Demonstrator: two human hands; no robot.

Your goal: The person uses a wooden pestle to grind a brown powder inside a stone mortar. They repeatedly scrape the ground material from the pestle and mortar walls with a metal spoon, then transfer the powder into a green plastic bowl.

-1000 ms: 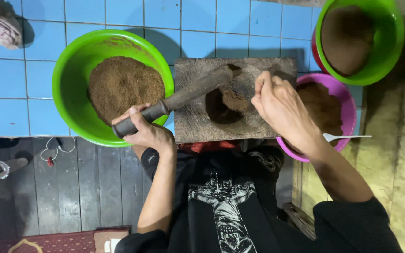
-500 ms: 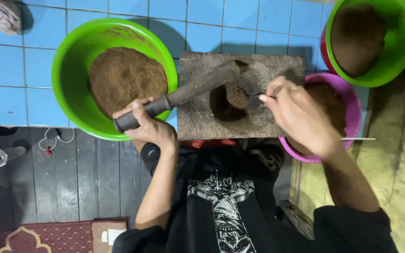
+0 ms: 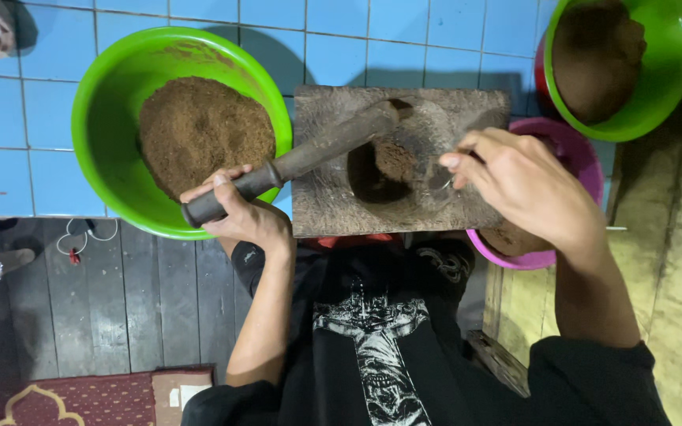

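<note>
Head view: left hand (image 3: 246, 214) fingers clasp pestle (image 3: 294, 162) handle; right hand (image 3: 526, 185) pinches spoon (image 3: 444, 183) over mortar (image 3: 392, 170).

Your left hand (image 3: 242, 213) is curled into a closed grip, knuckles up, thumb wrapped over the top, with the bare forearm running straight back toward your body and the elbow tucked in. Your right hand (image 3: 526, 185) reaches in from the other side, palm down, fingers (image 3: 467, 154) pinched together and pointing left, wrist bent a bit, forearm angling down.
</note>
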